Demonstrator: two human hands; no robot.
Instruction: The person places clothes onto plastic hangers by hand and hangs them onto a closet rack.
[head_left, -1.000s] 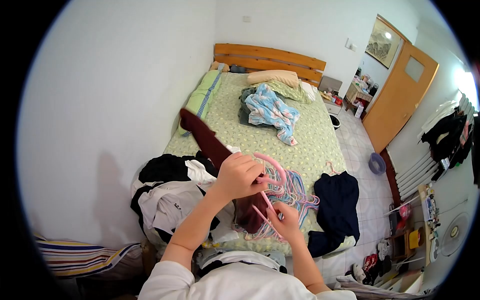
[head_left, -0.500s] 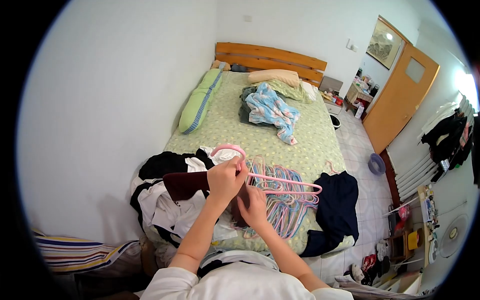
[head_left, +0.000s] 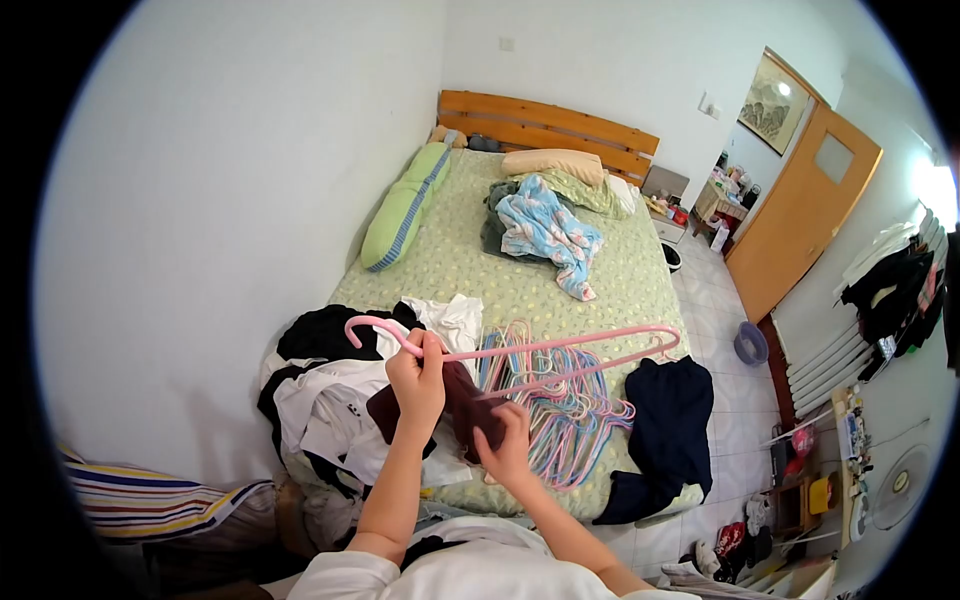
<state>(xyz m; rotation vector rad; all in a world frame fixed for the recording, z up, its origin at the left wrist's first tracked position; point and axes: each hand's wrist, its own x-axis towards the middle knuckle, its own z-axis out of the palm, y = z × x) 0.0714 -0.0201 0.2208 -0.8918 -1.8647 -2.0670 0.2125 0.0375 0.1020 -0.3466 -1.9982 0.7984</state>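
My left hand (head_left: 417,377) is closed round the neck of a pink hanger (head_left: 560,344), whose hook points left and whose long bars reach out to the right. Dark maroon cloth (head_left: 462,398) hangs at the hanger's near end, partly behind my left hand. The fingers of my right hand (head_left: 506,447) are closed on the lower right part of this cloth. Beneath the hanger, a pile of pink, blue and white hangers (head_left: 575,420) lies on the bed (head_left: 440,265). To the left is a heap of white and black clothes (head_left: 330,400).
Dark navy clothing (head_left: 672,425) lies at the bed's right edge. Farther up are a blue patterned cloth (head_left: 548,228) and a green bolster (head_left: 405,210). On the floor at the right stands a purple basin (head_left: 750,343). A striped cloth (head_left: 160,505) is at the lower left.
The pink hanger has turned from slanting downward to lying nearly level, its hook now to the left. The maroon cloth swung down and is bunched between my hands. My left hand moved left.
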